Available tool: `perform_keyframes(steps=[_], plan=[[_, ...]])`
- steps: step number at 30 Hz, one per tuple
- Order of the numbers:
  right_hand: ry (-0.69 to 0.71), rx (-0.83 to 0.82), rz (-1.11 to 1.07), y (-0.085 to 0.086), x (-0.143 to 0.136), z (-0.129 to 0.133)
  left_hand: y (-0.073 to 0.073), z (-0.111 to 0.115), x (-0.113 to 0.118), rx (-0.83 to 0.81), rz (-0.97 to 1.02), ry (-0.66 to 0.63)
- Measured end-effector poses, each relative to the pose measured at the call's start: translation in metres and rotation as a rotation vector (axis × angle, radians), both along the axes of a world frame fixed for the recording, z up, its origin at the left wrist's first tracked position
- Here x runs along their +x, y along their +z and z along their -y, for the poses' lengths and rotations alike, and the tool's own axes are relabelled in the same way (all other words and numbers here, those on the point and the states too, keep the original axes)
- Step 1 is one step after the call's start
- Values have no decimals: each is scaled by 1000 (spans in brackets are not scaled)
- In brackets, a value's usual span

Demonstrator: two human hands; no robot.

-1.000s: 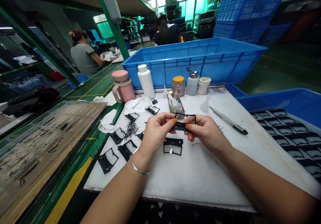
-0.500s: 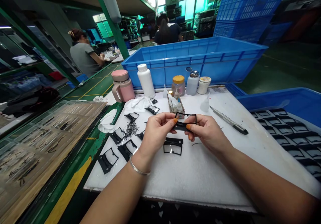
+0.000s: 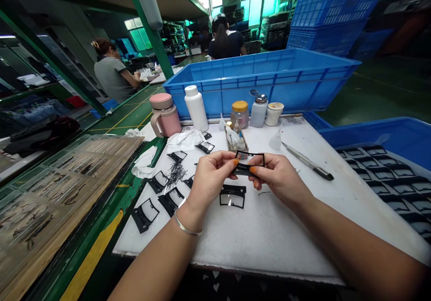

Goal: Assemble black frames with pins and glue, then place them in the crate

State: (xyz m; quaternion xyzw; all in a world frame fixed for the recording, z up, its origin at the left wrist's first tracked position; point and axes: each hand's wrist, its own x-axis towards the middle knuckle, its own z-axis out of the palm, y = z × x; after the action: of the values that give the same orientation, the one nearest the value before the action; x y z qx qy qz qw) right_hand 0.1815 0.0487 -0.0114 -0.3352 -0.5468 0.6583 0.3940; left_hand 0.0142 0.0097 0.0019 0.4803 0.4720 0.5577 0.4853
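Shift: almost none; left hand [image 3: 212, 175] and right hand [image 3: 276, 174] stay near-still.
Black frame [image 3: 243, 170]: between both hands' fingertips.
Handling: light, even pressure on its thicker lower edge seems best; twisting might flex the thin rim.
Left grip: thumb and fingers nearly together, pinching its left end.
Right grip: likewise, pinching its right end.
Second frame [image 3: 233, 189]: just below the fingers, apart.

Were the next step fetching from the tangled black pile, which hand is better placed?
Probably the left hand: the pile lies left of it, while the right hand is farther across. Both hold one black frame.
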Motion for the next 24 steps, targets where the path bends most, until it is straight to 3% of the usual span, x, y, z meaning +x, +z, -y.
perform_keyframes(steps=[6,12,19,24], plan=[[-11,1,10,0,0,1,-1,0,0,-2,-3,-5],[79,-59,56,2,7,-6,-5,-3,-7,-9,71,0],[-84,4,56,5,15,-13,-7,-5,-9,-133,121,-57],[-163,46,35,5,17,-13,-2,-1,-10,-18,-112,-44]])
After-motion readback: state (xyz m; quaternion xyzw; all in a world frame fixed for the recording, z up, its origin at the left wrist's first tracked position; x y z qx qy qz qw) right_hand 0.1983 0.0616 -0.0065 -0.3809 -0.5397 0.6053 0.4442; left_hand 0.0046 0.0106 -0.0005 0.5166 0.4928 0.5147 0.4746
